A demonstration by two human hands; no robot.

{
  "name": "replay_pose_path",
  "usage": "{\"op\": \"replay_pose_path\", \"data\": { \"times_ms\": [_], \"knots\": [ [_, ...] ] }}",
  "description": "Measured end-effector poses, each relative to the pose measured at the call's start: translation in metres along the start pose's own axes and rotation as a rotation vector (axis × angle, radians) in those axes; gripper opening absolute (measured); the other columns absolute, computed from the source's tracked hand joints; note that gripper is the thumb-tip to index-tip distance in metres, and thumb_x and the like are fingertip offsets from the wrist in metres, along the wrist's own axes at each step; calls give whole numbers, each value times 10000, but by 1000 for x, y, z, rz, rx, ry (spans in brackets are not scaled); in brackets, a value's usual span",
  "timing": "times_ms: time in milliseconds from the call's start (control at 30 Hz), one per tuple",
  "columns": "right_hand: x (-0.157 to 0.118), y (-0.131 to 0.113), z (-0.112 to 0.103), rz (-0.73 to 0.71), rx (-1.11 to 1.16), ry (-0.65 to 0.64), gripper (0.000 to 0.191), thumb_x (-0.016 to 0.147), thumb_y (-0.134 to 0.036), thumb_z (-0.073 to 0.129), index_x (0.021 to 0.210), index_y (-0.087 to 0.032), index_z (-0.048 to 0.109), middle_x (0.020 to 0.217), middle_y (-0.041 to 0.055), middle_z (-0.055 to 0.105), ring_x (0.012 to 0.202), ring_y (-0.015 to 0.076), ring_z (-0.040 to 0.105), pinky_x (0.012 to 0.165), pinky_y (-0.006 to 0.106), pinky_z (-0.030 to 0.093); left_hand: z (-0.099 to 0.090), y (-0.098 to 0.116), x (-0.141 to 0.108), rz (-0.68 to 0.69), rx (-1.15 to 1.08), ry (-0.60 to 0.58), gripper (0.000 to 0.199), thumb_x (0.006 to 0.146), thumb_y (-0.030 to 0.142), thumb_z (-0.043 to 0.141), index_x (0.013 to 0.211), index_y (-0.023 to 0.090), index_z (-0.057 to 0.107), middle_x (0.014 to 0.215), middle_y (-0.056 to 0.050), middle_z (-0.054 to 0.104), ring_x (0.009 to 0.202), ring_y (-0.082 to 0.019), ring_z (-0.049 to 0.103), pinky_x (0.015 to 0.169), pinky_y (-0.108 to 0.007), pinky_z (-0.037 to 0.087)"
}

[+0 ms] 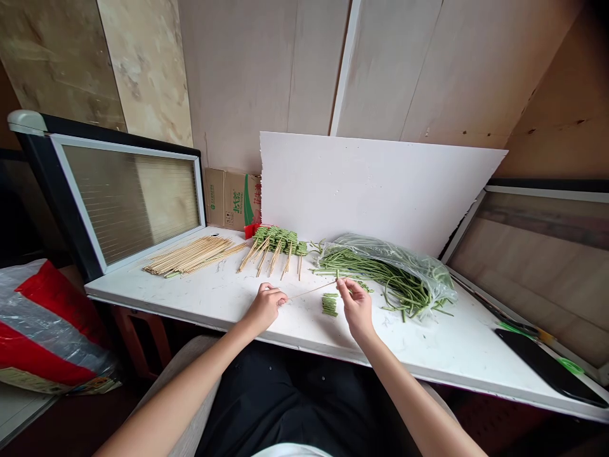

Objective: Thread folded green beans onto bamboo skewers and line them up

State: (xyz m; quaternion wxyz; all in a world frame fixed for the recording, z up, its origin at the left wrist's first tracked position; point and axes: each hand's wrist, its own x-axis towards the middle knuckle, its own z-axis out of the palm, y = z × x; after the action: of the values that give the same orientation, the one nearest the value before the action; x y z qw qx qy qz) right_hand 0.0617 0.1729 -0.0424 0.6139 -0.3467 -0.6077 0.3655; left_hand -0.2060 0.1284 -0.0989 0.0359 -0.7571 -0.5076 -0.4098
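Pinching a skewer, the left hand seemingly steadies it for the right hand, which clasps a green stalk at the opposite tip, cut pieces lying just left of that hand, apparently for easy reach.

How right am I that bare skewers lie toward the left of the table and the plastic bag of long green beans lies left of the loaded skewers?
One thing is off: the plastic bag of long green beans lies right of the loaded skewers, as the head view shows. The bare skewers do lie toward the left of the table.
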Motion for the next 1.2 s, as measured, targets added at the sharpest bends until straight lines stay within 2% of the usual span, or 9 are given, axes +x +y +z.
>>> {"op": "replay_pose_path", "data": {
  "times_ms": [300,533,767,867,1000,1100,1200],
  "knots": [
    [-10,4,7,13,-40,-63,454,877,-651,722,880,-197,742,940,83,716,805,215,599,694,322,466,-1,10,1,10,-61,9,358,890,-33,497,855,201,765,796,-32,781,775,-196,629,960,-432,452],
    [-10,13,9,-48,-81,-113,423,909,-622,703,858,-204,741,948,82,728,811,213,600,695,318,461,5,14,1,-85,-110,32,359,871,-26,503,851,206,776,720,-34,752,835,-231,653,872,-383,482],
    [-8,13,8,5,-94,-129,486,893,-680,686,855,-197,728,940,86,737,819,222,624,673,311,457,1,29,4,-63,-118,-8,209,948,84,591,908,206,756,839,-34,776,825,-216,694,928,-392,465],
    [-10,14,11,24,-106,-160,507,886,-701,679,863,-198,738,954,90,750,834,234,644,683,318,469,-2,37,5,-55,-167,16,121,966,170,639,939,203,752,901,-54,770,857,-219,699,870,-357,489],
    [-1,9,2,35,-138,-270,495,926,-683,642,934,-207,778,1051,110,774,943,272,687,783,354,510,-3,38,5,-91,-208,49,192,991,136,544,927,197,715,849,-44,710,724,-175,649,718,-296,493],
    [15,1,-19,5,-241,-360,494,953,-668,611,1028,-216,795,1134,129,771,991,285,697,805,376,513,-2,32,4,-123,-169,96,204,977,102,503,916,200,671,885,-49,698,755,-182,653,720,-297,495],
    [30,-4,-43,-63,-424,-602,479,777,-630,836,1037,-229,802,1075,110,770,972,290,680,770,361,500,1,25,2,-152,-155,121,200,960,83,480,920,208,631,913,-57,686,852,-207,677,755,-306,505]
  ]
}}
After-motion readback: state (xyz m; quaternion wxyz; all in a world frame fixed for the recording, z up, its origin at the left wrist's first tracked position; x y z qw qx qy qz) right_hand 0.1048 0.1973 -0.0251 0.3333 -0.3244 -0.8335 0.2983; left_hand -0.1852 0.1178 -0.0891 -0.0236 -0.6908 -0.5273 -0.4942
